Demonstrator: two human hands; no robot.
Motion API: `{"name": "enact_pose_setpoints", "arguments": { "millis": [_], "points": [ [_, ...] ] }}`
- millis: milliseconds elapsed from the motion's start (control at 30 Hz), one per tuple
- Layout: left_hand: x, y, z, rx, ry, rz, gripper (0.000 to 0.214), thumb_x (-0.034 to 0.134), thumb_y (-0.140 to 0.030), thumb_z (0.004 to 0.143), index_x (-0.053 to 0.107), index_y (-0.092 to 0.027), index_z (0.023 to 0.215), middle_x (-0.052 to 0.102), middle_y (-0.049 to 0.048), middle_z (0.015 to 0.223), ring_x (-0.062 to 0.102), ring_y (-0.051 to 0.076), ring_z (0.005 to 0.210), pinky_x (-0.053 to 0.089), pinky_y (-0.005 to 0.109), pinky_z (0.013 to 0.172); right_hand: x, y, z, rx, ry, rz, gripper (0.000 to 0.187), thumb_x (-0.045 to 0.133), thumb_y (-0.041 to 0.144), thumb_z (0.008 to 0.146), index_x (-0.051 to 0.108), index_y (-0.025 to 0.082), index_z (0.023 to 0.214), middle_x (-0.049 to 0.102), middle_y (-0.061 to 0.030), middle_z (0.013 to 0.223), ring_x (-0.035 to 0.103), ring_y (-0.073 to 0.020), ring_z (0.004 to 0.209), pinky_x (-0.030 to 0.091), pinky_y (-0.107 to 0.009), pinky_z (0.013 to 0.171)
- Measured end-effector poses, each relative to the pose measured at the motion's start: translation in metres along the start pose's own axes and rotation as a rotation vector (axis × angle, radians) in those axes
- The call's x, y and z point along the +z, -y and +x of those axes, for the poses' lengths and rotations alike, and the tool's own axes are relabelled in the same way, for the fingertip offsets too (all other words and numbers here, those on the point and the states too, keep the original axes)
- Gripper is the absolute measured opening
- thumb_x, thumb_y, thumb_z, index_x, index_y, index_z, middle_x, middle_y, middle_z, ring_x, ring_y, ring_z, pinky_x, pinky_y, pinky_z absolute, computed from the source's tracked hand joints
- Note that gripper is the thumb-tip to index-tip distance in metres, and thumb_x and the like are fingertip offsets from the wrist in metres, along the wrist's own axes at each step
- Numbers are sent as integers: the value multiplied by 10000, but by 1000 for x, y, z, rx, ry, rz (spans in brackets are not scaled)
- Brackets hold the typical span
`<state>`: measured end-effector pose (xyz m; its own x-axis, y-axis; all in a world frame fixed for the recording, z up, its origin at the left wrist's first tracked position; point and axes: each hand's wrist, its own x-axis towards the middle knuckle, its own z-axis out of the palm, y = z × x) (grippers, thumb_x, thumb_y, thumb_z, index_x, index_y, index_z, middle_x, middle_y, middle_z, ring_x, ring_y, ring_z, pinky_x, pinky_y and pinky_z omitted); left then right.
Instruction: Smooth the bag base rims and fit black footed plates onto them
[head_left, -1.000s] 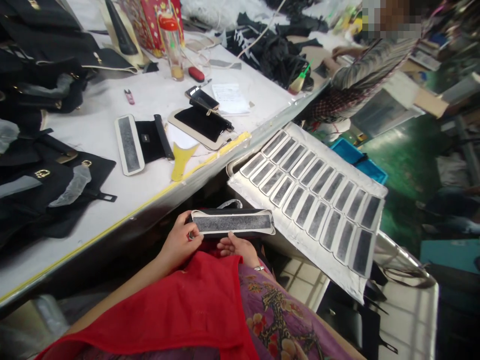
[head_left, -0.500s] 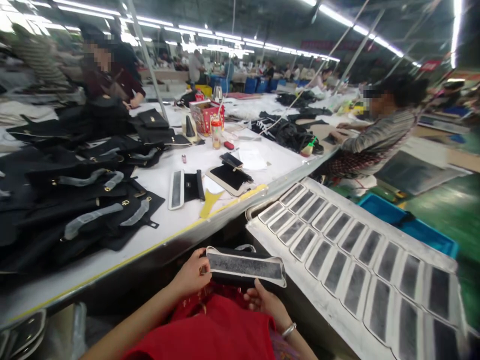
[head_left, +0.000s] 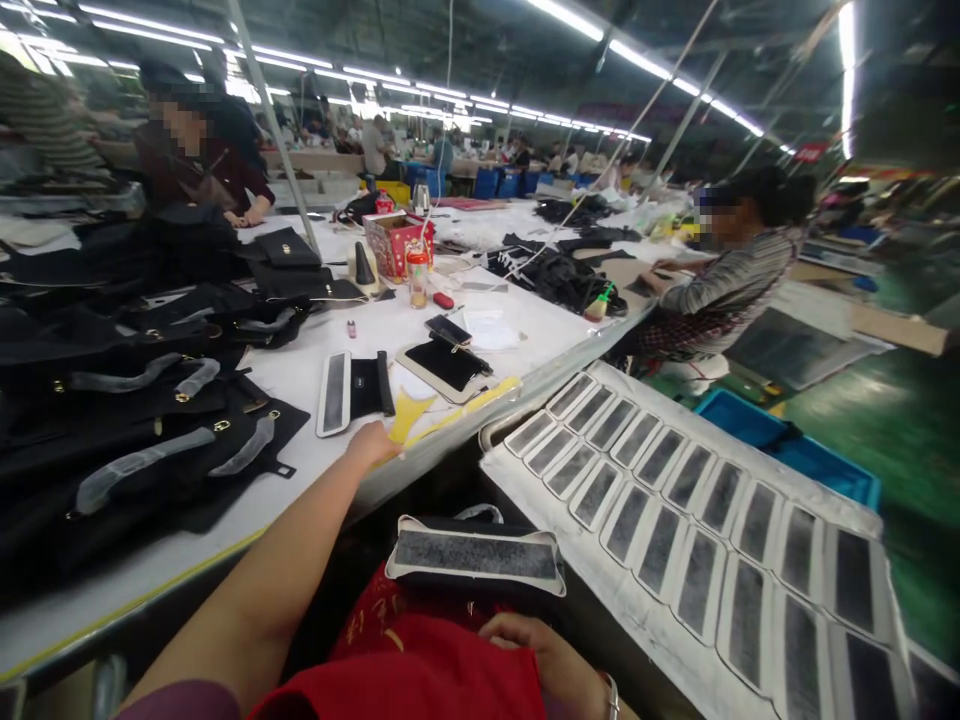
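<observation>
Head cam: grey strip (head_left: 477, 553); long axis L-R

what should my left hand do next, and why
Probably close the fingers of the left hand on the yellow piece at the table edge. The hand is stretched out right beside it. The grey-faced strip lies on the red cloth with neither hand holding it, the right hand resting below.

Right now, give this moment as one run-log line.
left hand: at yellow piece, table edge | right hand: on red cloth | grey strip: unheld, beside red cloth
</observation>
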<state>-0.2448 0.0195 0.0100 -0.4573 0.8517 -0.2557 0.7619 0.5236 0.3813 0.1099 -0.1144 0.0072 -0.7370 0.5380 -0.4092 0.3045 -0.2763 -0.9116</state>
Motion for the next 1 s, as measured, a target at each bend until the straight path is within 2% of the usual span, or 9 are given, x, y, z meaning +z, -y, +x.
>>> {"name": "enact_pose_setpoints", "arguments": {
  "millis": [200, 300, 400, 533, 600, 700, 767, 867, 1000],
  "points": [
    [-2, -5, -57, 153, 212, -107, 300, 463, -436, 772, 563, -154, 787, 562, 11, 584, 545, 161, 534, 374, 254, 489, -1, 42, -4, 12, -1, 252, 405, 581, 526, 771, 667, 143, 871, 649, -55, 852, 589, -146, 753, 440, -292, 743],
    [14, -27, -118, 316, 324, -309, 384, 403, -532, 812, 512, -178, 711, 464, -40, 486, 452, 127, 446, 346, 239, 454, -3, 64, 9, 39, -348, 672, 406, 515, 526, 816, 629, 150, 918, 631, -65, 963, 608, -139, 813, 444, -282, 758],
    [33, -66, -178, 669, 419, -268, 336, 424, -475, 836, 573, -175, 808, 608, 11, 712, 557, 168, 650, 402, 258, 586, -10, 80, 21, 51, -519, 999, 410, 324, 448, 913, 608, 154, 889, 635, -51, 879, 608, -121, 739, 455, -269, 715],
    [48, -113, -198, 990, 502, -189, 314, 435, -443, 840, 574, -171, 768, 605, 34, 766, 551, 174, 705, 405, 276, 652, -40, 81, 13, -170, -656, 1176, 429, 229, 357, 923, 543, 171, 697, 403, 49, 474, 406, -89, 404, 430, -242, 532],
    [50, -126, -179, 1007, 590, -265, 328, 515, -498, 788, 590, -179, 794, 617, 27, 805, 562, 175, 742, 418, 267, 667, -69, 71, 2, -245, -806, 955, 433, 237, 390, 919, 515, 186, 656, 290, 84, 429, 290, -83, 349, 401, -224, 484],
    [62, -137, -141, 777, 625, -562, 405, 433, -529, 832, 582, -188, 992, 650, 41, 970, 589, 194, 915, 448, 281, 778, -112, 49, -11, -62, -904, 66, 518, 200, 427, 911, 534, 186, 596, 352, 77, 419, 319, -95, 357, 394, -208, 477],
    [81, -146, -122, 613, 676, -676, 457, 344, -531, 866, 555, -179, 1066, 665, 56, 1008, 593, 203, 982, 451, 306, 842, -129, 35, -12, 101, -826, -395, 486, 293, 415, 895, 563, 172, 573, 502, 21, 479, 458, -111, 454, 421, -206, 554],
    [112, -156, -110, 566, 754, -593, 489, 330, -535, 860, 566, -167, 1080, 676, 73, 1021, 598, 221, 1009, 428, 336, 913, -133, 23, -1, 246, -723, -678, 356, 443, 375, 873, 632, 148, 675, 661, -100, 707, 609, -190, 719, 439, -275, 726],
    [128, -159, -108, 594, 691, -431, 503, 306, -515, 867, 572, -162, 1108, 641, 95, 1129, 552, 242, 1102, 377, 347, 972, -123, 23, 16, 457, -514, -1106, 543, 207, 471, 940, 661, 178, 884, 685, -131, 886, 636, -252, 866, 446, -351, 761]
  ]
}}
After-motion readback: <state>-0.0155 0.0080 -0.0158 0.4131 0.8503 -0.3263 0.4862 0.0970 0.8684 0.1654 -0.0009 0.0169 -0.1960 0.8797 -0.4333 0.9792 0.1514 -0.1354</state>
